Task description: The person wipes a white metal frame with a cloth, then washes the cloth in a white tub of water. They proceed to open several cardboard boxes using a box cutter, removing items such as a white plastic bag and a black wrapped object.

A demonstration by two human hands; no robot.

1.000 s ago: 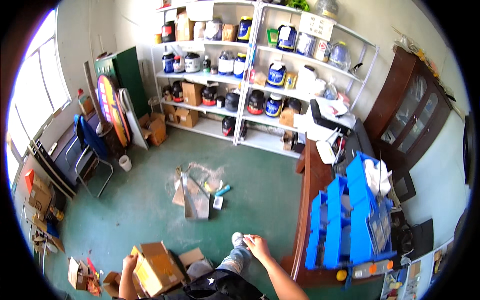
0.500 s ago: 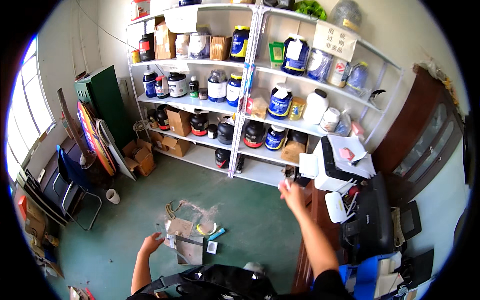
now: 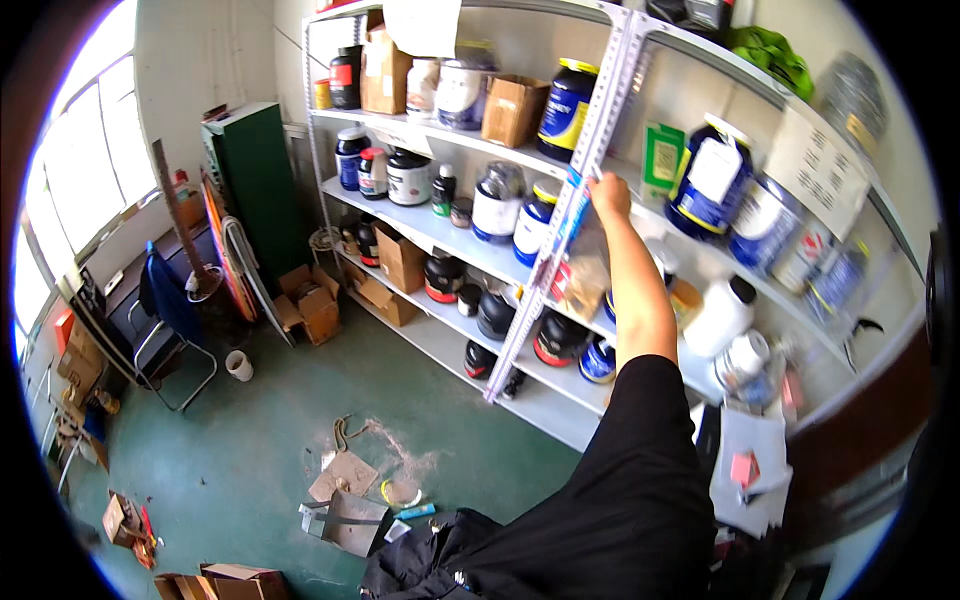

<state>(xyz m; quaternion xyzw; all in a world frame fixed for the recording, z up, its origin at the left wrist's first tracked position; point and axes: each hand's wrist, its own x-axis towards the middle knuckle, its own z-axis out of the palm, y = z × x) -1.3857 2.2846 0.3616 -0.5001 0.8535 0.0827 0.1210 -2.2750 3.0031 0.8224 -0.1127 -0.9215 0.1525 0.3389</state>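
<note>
My right hand (image 3: 608, 192) is raised at the end of my outstretched arm, against the metal upright (image 3: 515, 345) where the two shelving units meet. Its fingers are closed beside a blue strip-like item (image 3: 576, 215) on that upright; what they hold is too small to make out. Just right of the hand stand a green packet (image 3: 661, 160) and a large navy jar with a white label (image 3: 705, 205) on a shelf. Left of the upright is a navy jar with a yellow lid (image 3: 567, 108). My left hand is out of view.
Jars and cartons crowd the white shelves (image 3: 450, 250). Metal sheets (image 3: 350, 525) and cord lie on the green floor (image 3: 230, 440). A folding chair (image 3: 165, 340), green locker (image 3: 245, 170) and cartons (image 3: 310, 305) line the left. A printer piled with papers (image 3: 745, 460) sits lower right.
My view has moved closer to the shelves. My right hand has risen from low over the floor to the upright between the units. My left hand has left the picture.
</note>
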